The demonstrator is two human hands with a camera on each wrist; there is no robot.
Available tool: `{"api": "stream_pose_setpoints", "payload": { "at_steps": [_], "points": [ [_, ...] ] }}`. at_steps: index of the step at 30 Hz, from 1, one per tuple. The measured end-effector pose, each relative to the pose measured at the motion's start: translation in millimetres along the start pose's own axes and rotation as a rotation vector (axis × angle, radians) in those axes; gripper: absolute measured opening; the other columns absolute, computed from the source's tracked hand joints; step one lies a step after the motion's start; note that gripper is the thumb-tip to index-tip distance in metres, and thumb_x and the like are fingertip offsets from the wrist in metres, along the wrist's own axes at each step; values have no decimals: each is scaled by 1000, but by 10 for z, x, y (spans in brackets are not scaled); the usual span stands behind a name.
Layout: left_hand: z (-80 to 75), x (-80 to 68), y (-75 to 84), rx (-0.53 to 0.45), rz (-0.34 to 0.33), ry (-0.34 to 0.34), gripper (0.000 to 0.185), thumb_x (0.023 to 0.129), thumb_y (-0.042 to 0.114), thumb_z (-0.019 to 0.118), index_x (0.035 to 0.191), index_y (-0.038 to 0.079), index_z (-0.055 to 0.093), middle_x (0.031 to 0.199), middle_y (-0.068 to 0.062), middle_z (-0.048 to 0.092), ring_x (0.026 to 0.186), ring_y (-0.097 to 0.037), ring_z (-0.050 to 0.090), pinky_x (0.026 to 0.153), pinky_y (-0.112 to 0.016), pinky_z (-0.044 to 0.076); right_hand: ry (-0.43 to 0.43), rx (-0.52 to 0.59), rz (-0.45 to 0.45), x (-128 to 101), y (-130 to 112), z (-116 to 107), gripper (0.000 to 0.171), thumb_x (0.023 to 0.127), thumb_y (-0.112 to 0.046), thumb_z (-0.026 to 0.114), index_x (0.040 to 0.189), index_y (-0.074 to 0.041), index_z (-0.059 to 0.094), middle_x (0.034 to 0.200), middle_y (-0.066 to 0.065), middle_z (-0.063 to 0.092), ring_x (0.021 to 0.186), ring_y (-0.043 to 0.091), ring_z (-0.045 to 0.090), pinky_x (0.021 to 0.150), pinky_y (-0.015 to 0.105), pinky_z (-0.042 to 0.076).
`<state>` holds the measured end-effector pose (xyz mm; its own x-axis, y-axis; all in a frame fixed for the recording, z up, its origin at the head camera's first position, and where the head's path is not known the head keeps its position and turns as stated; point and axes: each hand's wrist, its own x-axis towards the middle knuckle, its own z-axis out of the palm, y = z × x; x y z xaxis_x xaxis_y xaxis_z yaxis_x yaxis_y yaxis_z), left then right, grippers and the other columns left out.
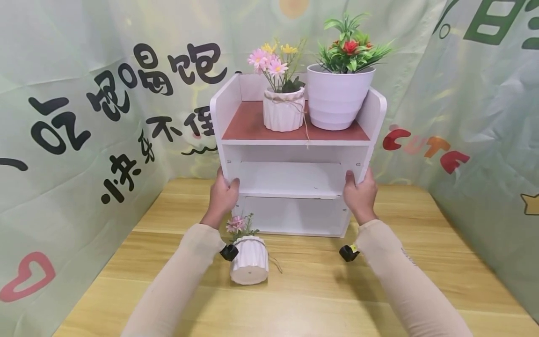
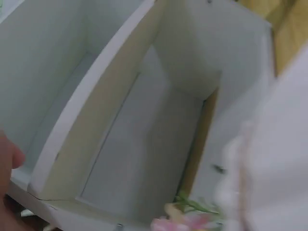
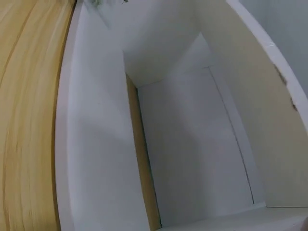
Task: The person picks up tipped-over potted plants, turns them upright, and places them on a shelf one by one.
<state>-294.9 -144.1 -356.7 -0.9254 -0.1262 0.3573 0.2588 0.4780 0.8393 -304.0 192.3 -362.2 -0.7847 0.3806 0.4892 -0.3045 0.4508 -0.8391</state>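
A small white shelf with a red-brown top board stands upright on the table. My left hand grips its left side panel, thumb along the front edge. On the opposite panel, my right hand has the same hold. A white ribbed pot of pink and yellow flowers sits on the top board. Beside it is a larger white planter with green leaves and red flowers. Close to my left wrist, a small white pot with pink flowers is on the table in front of the shelf.
The wooden table runs back to printed cloth walls on the left, back and right. Inside the shelf, a middle board divides the front into two bays, as the left wrist view shows.
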Motion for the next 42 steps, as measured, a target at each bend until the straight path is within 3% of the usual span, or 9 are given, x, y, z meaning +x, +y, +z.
{"api": "stream_pose_setpoints", "payload": {
  "at_steps": [8,15,19,24,31,36,42],
  "points": [
    [2,-279,-70,117,-99,-56,70,96,37,53,151,8,22,134,-28,51,121,-44,50,100,-57,39,27,6,-29,12,23,31,39,99,-17,52,130,7,48,121,30,58,114,42,55,97,53,45],
    [-5,-526,-73,196,-199,-165,79,94,40,58,152,4,17,134,-30,49,117,-45,52,98,-58,41,33,-4,-51,10,22,37,40,99,-17,52,129,9,47,120,31,58,113,43,55,96,55,44],
    [-10,-663,-54,236,-259,-198,87,93,42,60,153,2,12,143,-31,38,129,-48,39,104,-60,33,26,-9,-54,3,18,35,40,99,-17,52,129,8,47,121,30,58,114,43,55,96,55,44],
    [-22,-821,-41,196,-350,-238,94,93,44,59,152,-3,4,149,-35,22,135,-52,25,109,-61,22,19,-15,-52,-10,10,29,40,98,-18,52,128,9,47,120,31,58,113,44,55,95,56,44],
    [12,-1053,-105,44,-495,-339,99,92,54,57,152,-2,2,149,-37,21,136,-52,23,110,-60,21,1,-14,-47,-9,17,14,41,99,-19,51,130,8,46,122,31,57,114,43,54,96,55,44],
    [63,-1170,-112,3,-545,-367,102,90,57,56,153,-1,1,149,-39,18,135,-52,24,110,-60,22,-14,-10,-37,-14,29,5,42,100,-21,50,132,6,45,124,29,57,115,42,54,96,54,44],
    [113,-1259,-102,-28,-576,-384,113,87,62,58,151,-4,-8,153,-35,5,138,-53,10,111,-61,11,-21,-13,-34,-23,26,-2,42,100,-20,50,133,5,44,125,29,56,116,42,54,96,54,45]
  ]
}}
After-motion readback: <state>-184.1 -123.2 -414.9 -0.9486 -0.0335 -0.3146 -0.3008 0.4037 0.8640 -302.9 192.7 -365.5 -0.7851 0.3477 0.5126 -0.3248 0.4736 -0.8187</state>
